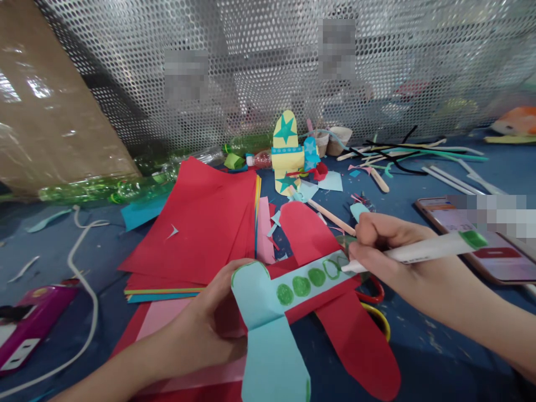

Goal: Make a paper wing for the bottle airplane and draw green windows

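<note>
My left hand (205, 324) is closed around the tail end of a paper airplane (360, 340), with red wings and a light blue tail (272, 357). A light blue strip (295, 304) along its red body carries several filled green circles and green outlines toward the right end. My right hand (385, 251) grips a white marker (419, 249) with a green end, its tip touching or just over the strip beside an outlined circle. Some fingers of both hands are hidden. Under the plane's right side, scissors (377, 321) with red and yellow handles show in part.
A stack of red paper (196, 218) lies to the left. A yellow paper airplane (287, 162) with stars stands at the back among scraps and plastic bottles (138, 187). A phone (481, 240) lies right, a purple power strip (33, 321) left. Perforated metal (268, 61) rises behind.
</note>
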`<move>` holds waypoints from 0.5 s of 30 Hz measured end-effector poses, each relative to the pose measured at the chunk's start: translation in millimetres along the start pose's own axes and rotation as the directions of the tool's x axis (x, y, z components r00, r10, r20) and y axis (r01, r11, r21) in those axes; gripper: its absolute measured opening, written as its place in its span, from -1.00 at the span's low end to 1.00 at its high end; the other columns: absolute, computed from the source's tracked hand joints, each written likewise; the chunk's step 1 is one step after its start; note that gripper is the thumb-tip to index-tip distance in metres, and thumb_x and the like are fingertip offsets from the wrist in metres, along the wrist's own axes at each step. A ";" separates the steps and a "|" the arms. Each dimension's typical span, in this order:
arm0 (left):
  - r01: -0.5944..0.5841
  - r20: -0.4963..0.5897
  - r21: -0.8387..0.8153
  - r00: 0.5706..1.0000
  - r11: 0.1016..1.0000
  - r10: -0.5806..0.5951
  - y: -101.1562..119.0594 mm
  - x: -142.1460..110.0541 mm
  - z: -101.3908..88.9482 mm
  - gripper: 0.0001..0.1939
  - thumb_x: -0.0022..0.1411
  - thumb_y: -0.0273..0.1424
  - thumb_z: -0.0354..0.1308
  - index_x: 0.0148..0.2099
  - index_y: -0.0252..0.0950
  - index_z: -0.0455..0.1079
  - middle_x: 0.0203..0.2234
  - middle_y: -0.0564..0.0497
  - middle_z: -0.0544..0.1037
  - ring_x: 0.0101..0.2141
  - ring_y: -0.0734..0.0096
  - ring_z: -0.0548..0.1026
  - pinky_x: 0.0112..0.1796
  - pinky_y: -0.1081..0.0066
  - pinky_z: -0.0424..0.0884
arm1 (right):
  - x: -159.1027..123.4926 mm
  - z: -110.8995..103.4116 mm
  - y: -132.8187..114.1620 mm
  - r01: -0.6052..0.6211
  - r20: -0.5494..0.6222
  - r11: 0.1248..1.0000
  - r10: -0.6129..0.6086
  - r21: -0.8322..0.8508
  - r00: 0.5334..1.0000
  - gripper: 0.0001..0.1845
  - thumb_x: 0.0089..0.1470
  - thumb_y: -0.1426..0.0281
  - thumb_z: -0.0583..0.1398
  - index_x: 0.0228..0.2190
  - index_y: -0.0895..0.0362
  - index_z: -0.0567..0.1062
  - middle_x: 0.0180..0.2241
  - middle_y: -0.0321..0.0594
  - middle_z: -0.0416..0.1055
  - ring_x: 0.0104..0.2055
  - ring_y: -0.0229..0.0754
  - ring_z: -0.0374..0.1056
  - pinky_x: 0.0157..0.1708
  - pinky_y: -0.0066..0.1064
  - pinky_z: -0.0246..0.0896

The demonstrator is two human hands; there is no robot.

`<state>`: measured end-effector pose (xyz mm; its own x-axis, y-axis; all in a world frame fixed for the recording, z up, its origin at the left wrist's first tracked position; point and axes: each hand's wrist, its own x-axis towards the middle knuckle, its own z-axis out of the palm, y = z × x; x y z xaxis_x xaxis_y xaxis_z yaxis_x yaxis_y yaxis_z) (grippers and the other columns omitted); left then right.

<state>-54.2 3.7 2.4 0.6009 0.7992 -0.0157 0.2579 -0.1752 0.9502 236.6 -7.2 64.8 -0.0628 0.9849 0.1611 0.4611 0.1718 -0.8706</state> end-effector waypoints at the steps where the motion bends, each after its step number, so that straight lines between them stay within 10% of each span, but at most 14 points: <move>1: -0.014 0.007 0.011 1.000 1.000 0.014 0.5 0.6 -1.0 -0.18 -0.01 -0.42 0.46 0.26 0.08 0.25 0.16 -0.01 0.43 0.12 -0.04 0.46 0.13 0.12 0.44 | 0.0 0.5 0.9 0.002 0.003 1.000 -0.002 0.002 1.000 -0.70 -0.05 0.47 0.12 -0.65 0.00 0.09 -0.69 -0.45 0.06 -0.63 -0.29 -0.05 -0.67 -0.44 -0.13; 15: -0.018 -0.029 0.005 0.999 1.000 0.018 -4.2 -1.1 2.3 -0.18 0.02 -0.37 0.45 0.29 0.04 0.22 0.20 -0.04 0.41 0.13 -0.04 0.46 0.16 0.10 0.40 | 1.2 1.8 1.8 0.033 -0.057 0.999 -0.033 -0.005 0.998 -0.70 -0.01 0.46 0.11 -0.65 0.01 0.13 -0.69 -0.48 0.05 -0.65 -0.33 -0.05 -0.69 -0.45 -0.18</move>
<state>-54.2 2.2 -2.3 0.5832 0.8122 0.0100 0.2515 -0.1923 0.9486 235.8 -5.7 62.6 -0.0274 0.9759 0.2164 0.4633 0.2043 -0.8623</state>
